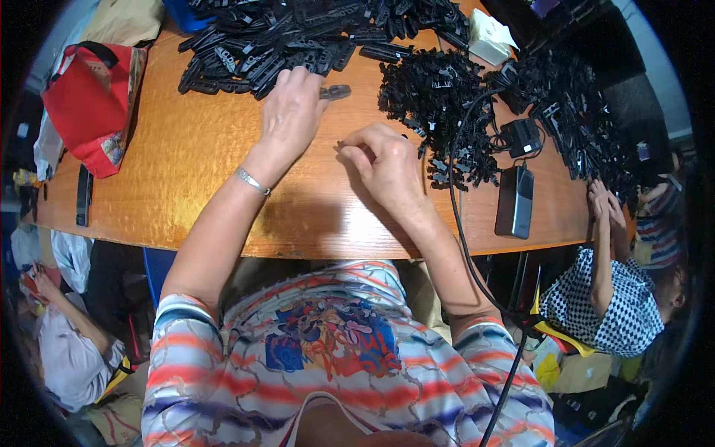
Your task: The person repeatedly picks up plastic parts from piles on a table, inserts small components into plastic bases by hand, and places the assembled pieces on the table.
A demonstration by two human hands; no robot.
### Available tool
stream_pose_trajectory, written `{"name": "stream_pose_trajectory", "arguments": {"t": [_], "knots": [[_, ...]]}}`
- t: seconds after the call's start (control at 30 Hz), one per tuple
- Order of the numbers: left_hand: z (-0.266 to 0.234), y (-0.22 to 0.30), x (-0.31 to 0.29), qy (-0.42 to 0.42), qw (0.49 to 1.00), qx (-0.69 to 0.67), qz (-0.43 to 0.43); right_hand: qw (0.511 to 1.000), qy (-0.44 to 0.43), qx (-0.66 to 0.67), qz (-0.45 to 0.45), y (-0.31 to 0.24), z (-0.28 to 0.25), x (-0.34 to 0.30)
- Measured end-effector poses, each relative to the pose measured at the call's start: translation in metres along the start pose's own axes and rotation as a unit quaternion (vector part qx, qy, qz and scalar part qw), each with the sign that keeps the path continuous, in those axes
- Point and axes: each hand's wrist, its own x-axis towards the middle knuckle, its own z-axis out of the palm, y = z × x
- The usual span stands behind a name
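My left hand (289, 115) is at the near edge of a pile of long black plastic parts (261, 52), its fingers curled and closed. A dark grey oblong plastic part (336, 92) sticks out from its right side and appears gripped there. My right hand (387, 162) is lower and to the right, above the wooden table, thumb and fingers drawn into a pinch. Something small and dark may be at its fingertips, too small to name. Right beside that hand lies a heap of small black plastic clips (439, 97).
On the wooden table (186, 171) are a red bag (93, 108), a phone (83, 195), a black box-shaped device (514, 203), an adapter (520, 138) and a tissue pack (490, 37). A black cable (456, 194) runs past my right arm. People sit at both sides.
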Motion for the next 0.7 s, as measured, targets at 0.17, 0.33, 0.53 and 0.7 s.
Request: {"name": "stream_pose_trajectory", "arguments": {"t": [0.17, 0.33, 0.53, 0.7], "knots": [[-0.004, -0.004, -0.002, -0.037, 0.999, 0.008, -0.001, 0.999, 0.031, 0.018, 0.026, -0.010, -0.003, 0.005], [-0.023, 0.006, -0.021, -0.031, 0.991, -0.125, -0.036, 0.993, 0.081, 0.084, -0.025, -0.015, -0.002, 0.012], [-0.055, 0.027, -0.033, -0.087, 0.797, -0.556, -0.222, 0.985, 0.105, 0.085, -0.111, -0.029, -0.002, 0.017], [-0.070, 0.027, -0.035, -0.113, 0.784, -0.573, -0.210, 0.985, 0.087, 0.072, -0.134, -0.039, -0.010, 0.017]]}}
